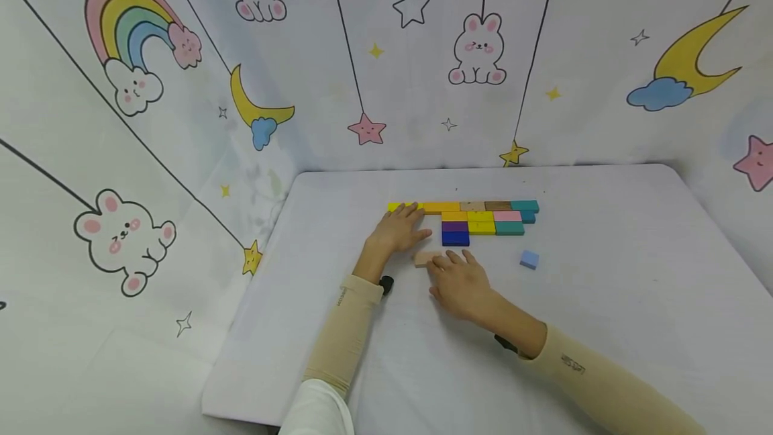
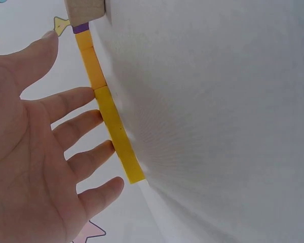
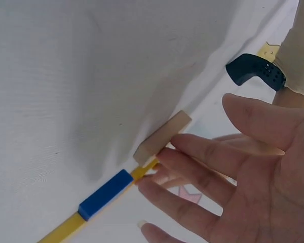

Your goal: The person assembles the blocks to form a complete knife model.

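Observation:
My left hand (image 1: 396, 229) lies over the left end of the row of blocks. In the left wrist view its straight, spread fingers touch or nearly touch the yellow block (image 2: 117, 134), thumb apart. My right hand (image 1: 461, 284) reaches a plain wooden block (image 1: 426, 259) nearer the front. In the right wrist view, outstretched fingertips meet that wooden block (image 3: 162, 136), with the thumb held away. A dark blue block (image 1: 455, 239) sits just behind it, below a purple block (image 1: 455, 226).
Yellow-orange (image 1: 441, 207), brown (image 1: 498, 206), pink (image 1: 507, 216) and teal blocks (image 1: 510, 228) make up the stepped arrangement. One light blue block (image 1: 529, 260) lies apart to the right. A white cloth (image 1: 604, 274) covers the table, and a patterned wall (image 1: 423, 99) stands behind.

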The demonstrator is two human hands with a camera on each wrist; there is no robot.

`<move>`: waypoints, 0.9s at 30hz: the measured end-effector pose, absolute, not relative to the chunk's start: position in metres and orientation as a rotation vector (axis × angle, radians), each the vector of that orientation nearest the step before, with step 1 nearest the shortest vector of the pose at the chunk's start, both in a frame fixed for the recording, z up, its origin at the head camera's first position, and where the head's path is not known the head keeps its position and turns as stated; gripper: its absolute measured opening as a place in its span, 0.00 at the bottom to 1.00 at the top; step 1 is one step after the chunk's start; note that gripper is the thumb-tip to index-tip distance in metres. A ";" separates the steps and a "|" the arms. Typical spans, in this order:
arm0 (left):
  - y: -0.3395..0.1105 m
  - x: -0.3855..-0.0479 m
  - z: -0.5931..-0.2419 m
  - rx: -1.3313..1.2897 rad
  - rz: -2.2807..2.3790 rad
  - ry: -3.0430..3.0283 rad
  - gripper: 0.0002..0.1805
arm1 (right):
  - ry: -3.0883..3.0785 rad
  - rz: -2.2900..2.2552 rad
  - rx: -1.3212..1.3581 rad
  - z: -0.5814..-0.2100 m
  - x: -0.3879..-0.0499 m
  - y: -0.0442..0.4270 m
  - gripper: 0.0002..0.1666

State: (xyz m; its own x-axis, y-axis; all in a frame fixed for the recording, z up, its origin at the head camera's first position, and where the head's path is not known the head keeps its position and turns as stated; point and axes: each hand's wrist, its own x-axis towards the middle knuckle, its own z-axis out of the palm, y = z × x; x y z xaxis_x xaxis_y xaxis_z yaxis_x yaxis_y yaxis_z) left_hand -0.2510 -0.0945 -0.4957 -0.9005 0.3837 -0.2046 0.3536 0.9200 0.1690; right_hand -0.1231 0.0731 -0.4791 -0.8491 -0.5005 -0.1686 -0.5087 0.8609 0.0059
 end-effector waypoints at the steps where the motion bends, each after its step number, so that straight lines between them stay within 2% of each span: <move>1: -0.095 -0.251 -0.496 0.555 0.183 2.847 0.38 | 2.876 0.083 -0.786 -0.480 -0.123 0.074 0.35; 27: -0.093 -0.251 -0.499 0.533 0.171 2.849 0.39 | 2.961 0.037 -0.763 -0.480 -0.114 0.105 0.32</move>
